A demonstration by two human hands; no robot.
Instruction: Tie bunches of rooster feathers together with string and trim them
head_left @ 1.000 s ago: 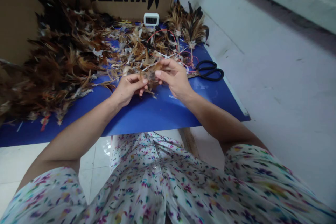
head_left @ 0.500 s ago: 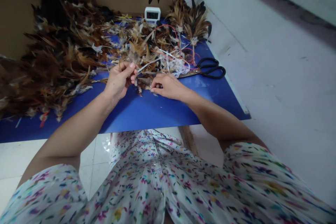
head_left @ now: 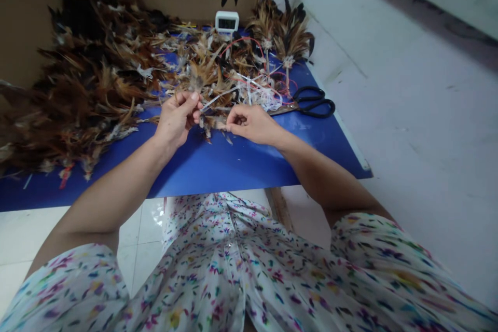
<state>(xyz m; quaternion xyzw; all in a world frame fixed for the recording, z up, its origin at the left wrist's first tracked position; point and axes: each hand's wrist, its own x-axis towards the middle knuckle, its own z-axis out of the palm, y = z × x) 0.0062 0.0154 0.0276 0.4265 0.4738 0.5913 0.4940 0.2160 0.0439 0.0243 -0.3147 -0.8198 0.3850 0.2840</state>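
Note:
My left hand (head_left: pixel 177 118) is closed in a pinch around the base of a small brown feather bunch (head_left: pixel 197 73), whose tips point away from me. A narrow white plastic strip (head_left: pixel 220 97) runs from these fingertips up to the right, toward a tangle of white strips (head_left: pixel 266 97). Close by on the right, my right hand (head_left: pixel 254 123) is low over the table, thumb and forefinger pinched at the end of a small brownish feather (head_left: pixel 216 123). Several loose small feathers lie between the two hands. The fingertips partly hide what they grip.
Brown and black feather bunches (head_left: pixel 89 88) cover the left of the blue table (head_left: pixel 218 171). Black-handled scissors (head_left: pixel 315 102) lie at the right, blades partly hidden. Two feather-topped sticks (head_left: pixel 288 44), a white digital clock (head_left: pixel 226 22) and a cardboard box (head_left: pixel 187 2) are behind; a wall is at right.
My right hand has lifted slightly and shifted a little right, its fingers more curled; a small feather that was at its fingertips now lies below them. My left hand holds nearly still.

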